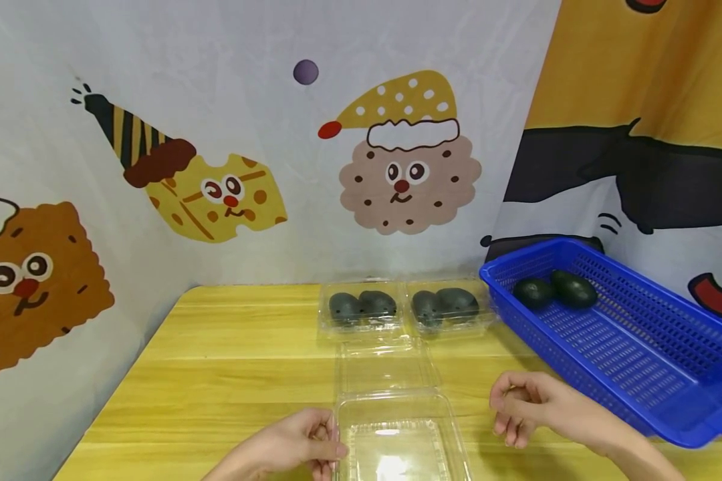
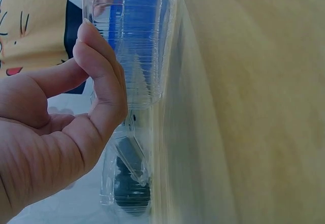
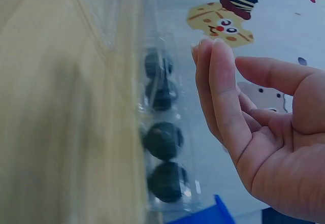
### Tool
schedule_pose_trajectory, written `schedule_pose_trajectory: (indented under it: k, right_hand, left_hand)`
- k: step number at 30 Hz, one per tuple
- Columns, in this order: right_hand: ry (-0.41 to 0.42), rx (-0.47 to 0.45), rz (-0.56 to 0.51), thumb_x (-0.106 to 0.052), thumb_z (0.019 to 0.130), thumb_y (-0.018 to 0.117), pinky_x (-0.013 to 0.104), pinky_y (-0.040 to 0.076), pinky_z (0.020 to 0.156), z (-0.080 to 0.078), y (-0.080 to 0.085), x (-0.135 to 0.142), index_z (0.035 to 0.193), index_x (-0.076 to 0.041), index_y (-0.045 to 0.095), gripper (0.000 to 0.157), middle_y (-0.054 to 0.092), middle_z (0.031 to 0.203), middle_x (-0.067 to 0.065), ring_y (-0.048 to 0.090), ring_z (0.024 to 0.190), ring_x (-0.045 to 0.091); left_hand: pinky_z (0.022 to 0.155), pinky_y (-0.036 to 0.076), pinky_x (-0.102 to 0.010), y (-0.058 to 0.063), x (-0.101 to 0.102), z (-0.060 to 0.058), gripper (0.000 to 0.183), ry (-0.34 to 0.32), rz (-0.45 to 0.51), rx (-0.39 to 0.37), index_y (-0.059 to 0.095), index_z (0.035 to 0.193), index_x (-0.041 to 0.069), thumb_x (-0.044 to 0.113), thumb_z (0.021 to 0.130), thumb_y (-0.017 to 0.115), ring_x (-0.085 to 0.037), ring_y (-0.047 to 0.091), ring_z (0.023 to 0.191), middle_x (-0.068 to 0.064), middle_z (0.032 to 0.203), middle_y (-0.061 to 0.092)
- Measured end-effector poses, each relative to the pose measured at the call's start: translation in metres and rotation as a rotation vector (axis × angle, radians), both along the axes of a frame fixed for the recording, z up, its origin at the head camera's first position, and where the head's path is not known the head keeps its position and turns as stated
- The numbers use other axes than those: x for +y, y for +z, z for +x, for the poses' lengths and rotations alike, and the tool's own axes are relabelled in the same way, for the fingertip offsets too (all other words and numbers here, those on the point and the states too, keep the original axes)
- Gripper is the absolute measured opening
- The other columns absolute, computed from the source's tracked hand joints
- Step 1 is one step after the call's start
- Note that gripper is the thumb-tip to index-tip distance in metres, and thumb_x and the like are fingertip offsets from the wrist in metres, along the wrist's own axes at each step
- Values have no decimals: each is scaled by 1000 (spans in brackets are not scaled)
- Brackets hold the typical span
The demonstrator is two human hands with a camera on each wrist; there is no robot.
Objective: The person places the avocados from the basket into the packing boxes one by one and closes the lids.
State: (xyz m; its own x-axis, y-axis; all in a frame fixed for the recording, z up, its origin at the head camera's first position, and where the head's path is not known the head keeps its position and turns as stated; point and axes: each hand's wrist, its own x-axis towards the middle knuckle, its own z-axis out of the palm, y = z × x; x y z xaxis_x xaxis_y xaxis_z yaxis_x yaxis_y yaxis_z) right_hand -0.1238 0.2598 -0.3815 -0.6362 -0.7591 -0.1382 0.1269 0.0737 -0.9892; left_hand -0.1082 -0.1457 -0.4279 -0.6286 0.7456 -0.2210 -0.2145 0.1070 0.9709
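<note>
An open clear plastic clamshell box [image 1: 397, 437] lies on the table, its lid [image 1: 387, 369] folded back away from me. My left hand [image 1: 289, 441] pinches the box's left rim between thumb and forefinger; in the left wrist view the fingertips [image 2: 87, 30] are right at that edge. To the right of the box, my right hand [image 1: 529, 409] hovers above the table with fingers loosely bent, holding nothing. In the right wrist view a small gap shows between its thumb [image 3: 269, 74] and fingers.
Two closed clamshells stand at the back, a left one with two avocados [image 1: 362, 306] and a right one with two more avocados [image 1: 445, 304]. A blue perforated basket [image 1: 644, 374] at the right holds two avocados [image 1: 556, 290]. Behind the wooden table [image 1: 216, 361] hangs a printed cloth [image 1: 234, 80].
</note>
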Motion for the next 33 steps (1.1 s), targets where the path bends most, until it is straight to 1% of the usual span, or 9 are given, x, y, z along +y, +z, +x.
schedule_pose_trajectory:
  k: [3,8,11,13,19,22,26,29,33]
  right_hand:
    - [-1,57,13,-2,99,33,47,52,69,-2,10,6,110,11,44,20,56,94,34,62,79,35]
    - [-4,153,23,0,99,32,45,53,68,-6,25,13,112,10,43,20,57,94,29,61,79,36]
    - [-21,207,55,-1,99,31,44,53,68,-7,36,16,113,8,43,21,58,95,27,60,80,35]
    - [-44,240,96,-3,100,32,43,53,68,-8,44,17,114,7,43,21,58,95,26,60,81,34]
    - [-177,331,257,-13,100,39,43,53,68,-13,70,21,114,3,46,22,58,95,25,60,79,33]
    - [-245,401,322,-17,99,42,43,53,67,-17,84,23,114,1,46,24,58,97,23,61,79,31]
    - [-351,483,449,-24,97,47,39,54,67,-24,101,27,114,-1,47,28,61,98,18,62,78,27]
    - [-408,527,524,-25,96,48,37,55,66,-32,109,30,114,-2,47,29,62,98,15,63,78,26]
    - [-455,574,587,-25,96,48,34,55,65,-42,115,37,115,-2,47,30,62,101,15,63,78,23]
  left_hand:
    - [53,50,-18,-1,0,-1,18,5,3,6,50,90,-2,13,89,60,-12,59,59,-6,73,60]
    - [53,50,-18,-2,1,-2,18,15,4,20,50,91,-4,12,89,60,-14,60,59,-8,75,60]
    - [53,50,-18,-2,1,-3,18,15,8,19,50,91,-4,11,89,59,-14,60,59,-8,75,60]
    - [52,50,-17,-2,1,-3,18,12,11,14,50,91,-4,11,89,59,-13,60,59,-8,75,60]
    - [53,50,-17,-2,2,-5,18,3,18,7,50,91,-3,12,89,60,-13,61,59,-7,74,60]
    - [53,50,-17,-2,1,-5,18,2,18,10,50,91,-3,12,89,60,-13,61,59,-7,74,60]
    - [53,50,-17,-2,1,-5,19,5,14,15,50,91,-3,13,89,60,-13,61,60,-7,74,60]
    - [53,50,-17,-2,1,-5,20,8,11,18,50,91,-4,13,89,60,-14,61,60,-7,75,60]
    - [53,50,-18,-2,2,-4,20,10,13,16,50,91,-4,13,89,60,-14,61,60,-7,75,60]
